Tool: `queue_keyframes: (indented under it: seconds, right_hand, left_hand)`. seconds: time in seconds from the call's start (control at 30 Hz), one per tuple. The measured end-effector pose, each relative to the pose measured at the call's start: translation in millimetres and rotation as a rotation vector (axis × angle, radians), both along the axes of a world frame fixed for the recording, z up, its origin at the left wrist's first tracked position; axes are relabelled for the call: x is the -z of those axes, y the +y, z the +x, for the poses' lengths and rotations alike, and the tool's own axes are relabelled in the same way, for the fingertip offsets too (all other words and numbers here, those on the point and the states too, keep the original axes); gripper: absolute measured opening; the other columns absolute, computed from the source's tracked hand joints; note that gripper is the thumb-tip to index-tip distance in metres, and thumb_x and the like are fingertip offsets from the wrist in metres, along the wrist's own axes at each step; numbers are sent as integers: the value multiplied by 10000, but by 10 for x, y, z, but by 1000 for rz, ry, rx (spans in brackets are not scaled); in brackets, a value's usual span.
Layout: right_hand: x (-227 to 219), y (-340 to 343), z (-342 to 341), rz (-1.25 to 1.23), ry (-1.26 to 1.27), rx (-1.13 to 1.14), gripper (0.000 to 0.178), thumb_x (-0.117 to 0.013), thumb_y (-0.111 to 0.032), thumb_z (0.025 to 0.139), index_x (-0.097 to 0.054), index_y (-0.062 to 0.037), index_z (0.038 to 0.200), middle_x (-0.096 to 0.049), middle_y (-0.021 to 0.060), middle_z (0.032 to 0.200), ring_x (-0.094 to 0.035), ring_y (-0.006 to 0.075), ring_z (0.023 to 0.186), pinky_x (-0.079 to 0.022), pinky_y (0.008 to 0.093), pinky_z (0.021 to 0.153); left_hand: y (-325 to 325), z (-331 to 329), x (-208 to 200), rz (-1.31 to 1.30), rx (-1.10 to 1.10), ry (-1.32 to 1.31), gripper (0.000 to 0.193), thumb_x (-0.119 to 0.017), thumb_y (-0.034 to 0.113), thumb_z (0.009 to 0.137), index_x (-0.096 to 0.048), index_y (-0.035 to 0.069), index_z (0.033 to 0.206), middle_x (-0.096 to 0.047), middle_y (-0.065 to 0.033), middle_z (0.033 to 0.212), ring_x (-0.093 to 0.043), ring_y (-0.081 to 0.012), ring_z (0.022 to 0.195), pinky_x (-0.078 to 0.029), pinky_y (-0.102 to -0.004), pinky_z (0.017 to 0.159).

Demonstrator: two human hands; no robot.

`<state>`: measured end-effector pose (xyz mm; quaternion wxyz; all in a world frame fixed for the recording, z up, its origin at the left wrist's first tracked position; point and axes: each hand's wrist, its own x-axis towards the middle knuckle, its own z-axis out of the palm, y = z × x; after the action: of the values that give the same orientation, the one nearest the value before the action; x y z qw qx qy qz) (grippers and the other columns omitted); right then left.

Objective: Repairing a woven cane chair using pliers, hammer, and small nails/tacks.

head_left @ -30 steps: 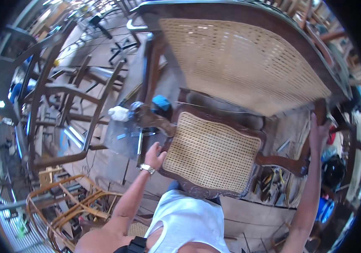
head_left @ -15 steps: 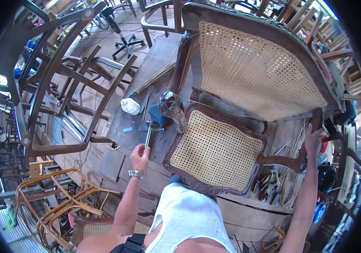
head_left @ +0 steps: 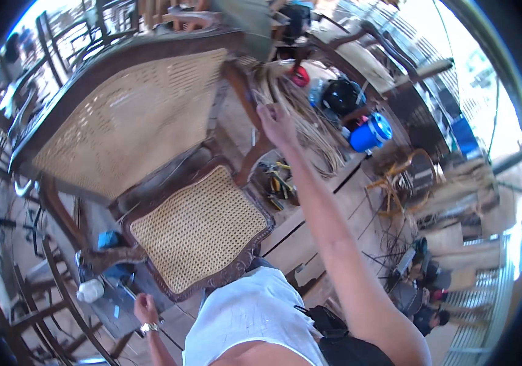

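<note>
A dark carved wooden armchair with a woven cane seat (head_left: pixel 200 232) and a wide cane backrest (head_left: pixel 145 116) stands before me on a low wooden platform. My right hand (head_left: pixel 278 127) reaches far forward, its fingers closed around the wooden side post (head_left: pixel 244 94) of the chair. Low on the left, my left hand (head_left: pixel 146 310) grips a hammer (head_left: pixel 128 289) by its handle, beside the front corner of the seat. The hammer's head is small and blurred. A white bottle (head_left: pixel 90 291) stands left of it.
Pliers and other hand tools (head_left: pixel 277 183) lie right of the seat, with long cane strands (head_left: pixel 310 134) beyond. Farther right are a blue drum-shaped container (head_left: pixel 371 133) and a black helmet (head_left: pixel 341 96). Chair frames (head_left: pixel 59 305) crowd the left. A person (head_left: pixel 437 318) is at lower right.
My view has swung to the right, so the chair appears farther left and tilted. The hammer stays in my left hand, and my right hand remains on the chair's frame.
</note>
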<state>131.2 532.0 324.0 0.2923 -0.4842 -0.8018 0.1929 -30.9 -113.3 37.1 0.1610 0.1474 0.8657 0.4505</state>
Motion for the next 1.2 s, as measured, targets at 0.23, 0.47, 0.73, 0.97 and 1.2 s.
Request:
queue_keyframes:
  seconds: [0.23, 0.47, 0.73, 0.97, 1.2]
  right_hand:
    - [1235, -466, 628, -650, 1228, 43, 442, -503, -443, 1083, -612, -22, 1163, -662, 16, 963, -627, 150, 820, -506, 329, 743]
    - [2988, -341, 2558, -478, 33, 427, 201, -631, -234, 981, -702, -48, 953, -707, 114, 805, -676, 250, 746, -543, 401, 716]
    - [2771, 857, 2920, -231, -96, 180, 178, -644, -159, 937, -707, -101, 1093, -684, 156, 962, -673, 373, 889, -540, 455, 779]
    - [2403, 1801, 1836, 120, -501, -246, 416, -620, -96, 878, -632, -183, 1285, -572, 137, 1234, -613, 355, 1093, -555, 452, 865]
    - [2876, 2608, 1581, 349, -693, -429, 144, -635, -199, 892, -657, -147, 1025, -604, 86, 1075, -671, 298, 900, -549, 446, 741]
  left_hand:
    - [210, 852, -332, -154, 131, -51, 186, -747, 161, 894, -671, 27, 999, -669, -40, 793, -601, -126, 679, -509, -296, 642]
    - [-820, 1306, 74, -465, 241, -237, 279, -747, 171, 927, -641, -1, 1119, -711, -94, 856, -677, -163, 761, -556, -319, 709]
    - [-796, 2065, 345, -345, 265, -622, 299, -721, 199, 946, -675, -14, 1150, -745, -126, 954, -709, -176, 878, -563, -306, 796]
    - [452, 2666, -28, -261, 151, -793, 348, -718, 239, 960, -682, -24, 1185, -767, -144, 1009, -733, -188, 935, -575, -304, 833]
    - [2134, 2752, -1246, -406, 112, -423, 319, -749, 197, 941, -662, -9, 1169, -765, -122, 955, -744, -182, 855, -602, -323, 759]
